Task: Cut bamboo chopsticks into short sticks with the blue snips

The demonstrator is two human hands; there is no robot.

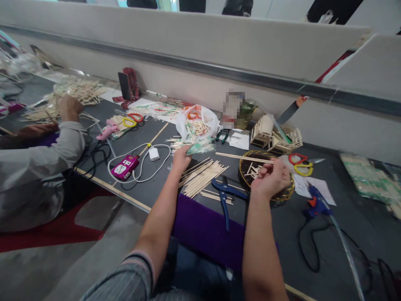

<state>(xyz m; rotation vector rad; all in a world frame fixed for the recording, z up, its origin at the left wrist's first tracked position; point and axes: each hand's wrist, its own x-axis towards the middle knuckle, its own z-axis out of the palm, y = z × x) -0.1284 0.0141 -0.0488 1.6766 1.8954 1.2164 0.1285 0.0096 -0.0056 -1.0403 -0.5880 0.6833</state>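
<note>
My right hand [272, 179] is closed on a pair of thin wooden chopsticks [238, 157], which point left over a woven basket [290, 193] holding short cut pieces. My left hand [181, 159] pinches a crumpled clear plastic wrapper [200, 146] with green print. Between my forearms lies a loose pile of wooden sticks [205, 177]. Blue-handled cutting pliers [224, 190] rest beside the pile, one handle reaching over a purple cloth [206, 228] at the table's near edge.
Behind my left hand stands a white plastic bag [211, 121]. A purple power strip [125, 167] with a white cable lies left. Right are scissors [303, 165], a blue glue gun [319, 202] and wrapped stick packs [372, 175]. A co-worker's hand [70, 108] works at far left.
</note>
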